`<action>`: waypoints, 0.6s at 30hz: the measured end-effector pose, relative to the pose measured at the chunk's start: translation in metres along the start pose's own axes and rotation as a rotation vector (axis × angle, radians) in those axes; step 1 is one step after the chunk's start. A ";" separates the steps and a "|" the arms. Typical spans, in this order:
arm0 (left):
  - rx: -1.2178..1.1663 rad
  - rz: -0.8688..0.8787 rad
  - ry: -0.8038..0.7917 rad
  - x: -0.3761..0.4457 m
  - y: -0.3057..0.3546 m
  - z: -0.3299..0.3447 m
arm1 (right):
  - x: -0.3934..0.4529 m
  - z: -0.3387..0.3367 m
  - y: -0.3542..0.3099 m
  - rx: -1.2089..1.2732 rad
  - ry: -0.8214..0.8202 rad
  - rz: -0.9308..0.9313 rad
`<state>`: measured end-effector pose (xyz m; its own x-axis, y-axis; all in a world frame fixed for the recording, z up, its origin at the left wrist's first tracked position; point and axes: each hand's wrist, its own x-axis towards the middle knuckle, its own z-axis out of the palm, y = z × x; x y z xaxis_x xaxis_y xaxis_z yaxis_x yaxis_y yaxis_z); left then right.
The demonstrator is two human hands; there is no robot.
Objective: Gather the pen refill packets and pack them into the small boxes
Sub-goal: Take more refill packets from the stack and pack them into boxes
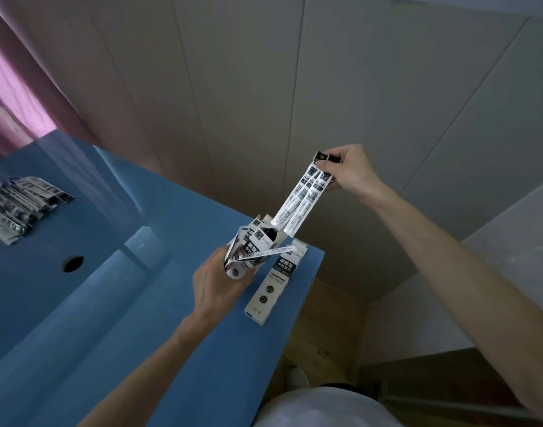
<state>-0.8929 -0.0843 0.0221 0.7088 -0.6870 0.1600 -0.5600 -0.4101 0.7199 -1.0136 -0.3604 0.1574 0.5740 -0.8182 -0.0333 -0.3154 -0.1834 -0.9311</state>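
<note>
My left hand (216, 285) grips a small black-and-white box (251, 251) near the blue table's right corner, its open flaps pointing up and away from me. My right hand (347, 171) pinches the top ends of a few long white refill packets (301, 200) held in the air; their lower ends reach the box's open mouth. A second small box (271, 285) lies flat on the table just right of my left hand. A pile of several loose refill packets (20, 204) lies at the table's far left.
The blue table (110, 303) has a round cable hole (73, 263) left of centre, and its right edge drops to a wooden floor (325, 318). A pink curtain (14, 97) hangs at left, pale wall panels stand behind.
</note>
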 end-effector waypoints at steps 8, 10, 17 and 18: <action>-0.001 -0.006 0.016 0.003 -0.003 -0.006 | 0.002 -0.007 -0.005 0.010 -0.086 0.059; 0.009 0.018 0.022 0.002 0.000 -0.007 | 0.005 -0.006 -0.007 -0.014 -0.112 0.098; 0.064 0.120 0.028 -0.002 0.013 -0.006 | 0.003 0.012 -0.009 -0.010 -0.029 0.097; 0.074 0.136 0.025 -0.002 0.014 -0.006 | 0.002 0.015 -0.009 0.003 0.000 0.087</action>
<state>-0.8997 -0.0848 0.0354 0.6337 -0.7249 0.2701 -0.6814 -0.3579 0.6384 -0.9985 -0.3519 0.1604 0.5442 -0.8311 -0.1142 -0.3620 -0.1098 -0.9257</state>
